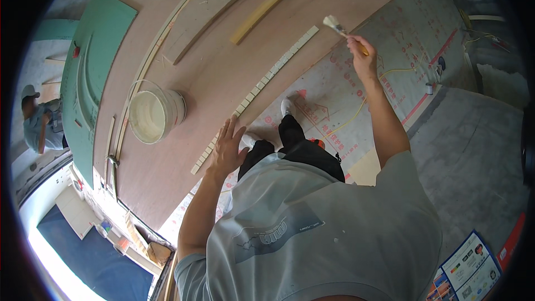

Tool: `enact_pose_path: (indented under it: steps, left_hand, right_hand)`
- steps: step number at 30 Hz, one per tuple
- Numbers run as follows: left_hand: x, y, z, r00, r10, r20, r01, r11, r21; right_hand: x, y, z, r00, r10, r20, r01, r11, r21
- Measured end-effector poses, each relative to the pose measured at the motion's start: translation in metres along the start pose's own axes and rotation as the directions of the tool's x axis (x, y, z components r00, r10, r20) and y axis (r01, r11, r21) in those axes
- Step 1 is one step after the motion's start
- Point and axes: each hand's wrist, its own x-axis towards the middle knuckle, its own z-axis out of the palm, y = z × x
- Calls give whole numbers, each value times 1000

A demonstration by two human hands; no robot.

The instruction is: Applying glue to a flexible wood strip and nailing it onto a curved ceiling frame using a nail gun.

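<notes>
A long pale strip (268,79), notched into many short segments, lies aslant on the brown wooden board (195,92) before me. My left hand (225,149) rests over its lower part with the fingers stretched out, touching it and hiding a piece of it. At the far right, my right hand (363,58) is closed round the handle of a paintbrush (332,22). The pale bristles point up and left, just beyond the strip's far end. On the board to the left stands a whitish bucket (170,106) with its wire handle up and pale residue inside.
A yellowish wooden bar (270,6) and curved wooden pieces (214,14) lie at the back of the board. Further left is a green panel (106,36), with another person (42,120) beyond it. Printed protective sheeting (398,58) and a yellow cord (356,112) cover floor at right.
</notes>
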Motion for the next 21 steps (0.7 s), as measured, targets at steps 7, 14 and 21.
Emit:
enact_pose_path:
  steps: [7, 14, 21]
  left_hand:
    - [-2, -6, 3, 1000, -3, -13, 3, 1000, -18]
    - [-2, -4, 1, 999, 33, -27, -33, 999, 19]
    - [-9, -15, 6, 986, 31, -165, -54, 989, -137]
  right_hand:
    - [-69, -27, 49, 935, -134, 328, 171, 981, -88]
    - [-14, -18, 15, 974, 64, 219, -24, 983, -183]
    - [-31, -31, 34, 994, -62, 88, 73, 988, -139]
